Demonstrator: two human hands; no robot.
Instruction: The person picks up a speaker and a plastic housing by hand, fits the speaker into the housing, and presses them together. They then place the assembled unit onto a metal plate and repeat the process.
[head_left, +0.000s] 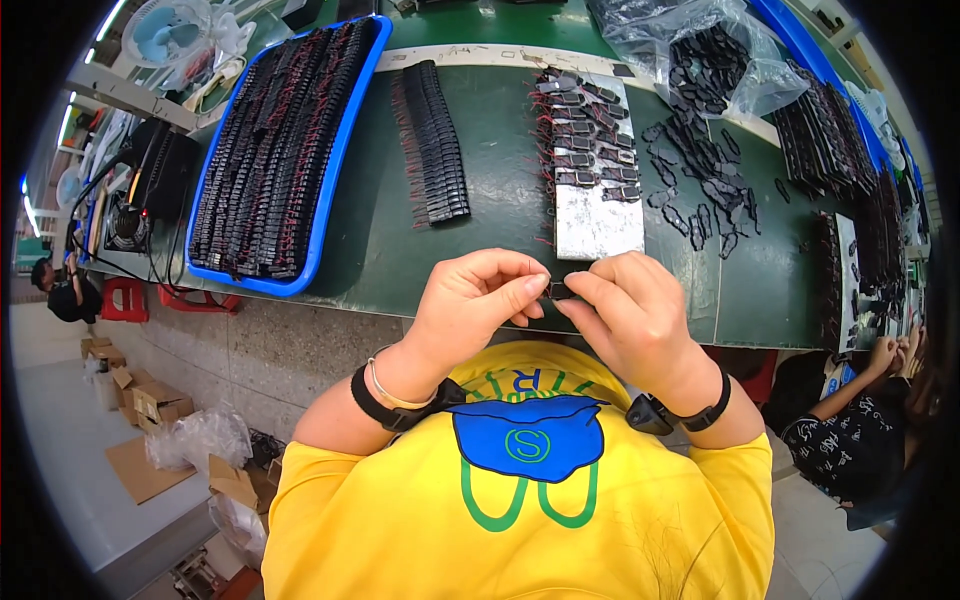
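Observation:
Between my left hand [487, 290] and my right hand [632, 308] is a small black part [557, 290], pinched by the fingers of both hands at the table's near edge. Just beyond them lies a silvery metal plate [600, 232]. Across its far half rest several small black parts with red wires [575, 128], set in rows. To the right, a loose heap of thin black frame-like pieces [705, 180] spreads over the green tabletop. Farther left, a long neat row of black parts with red wires [435, 145] lies on the table.
A blue tray [318, 245] packed with black parts stands at the left. A clear plastic bag [765, 85] of black pieces lies at the back right. Another person's hands [890, 352] work at the far right beside a second plate [847, 280]. Cardboard boxes [160, 400] sit on the floor.

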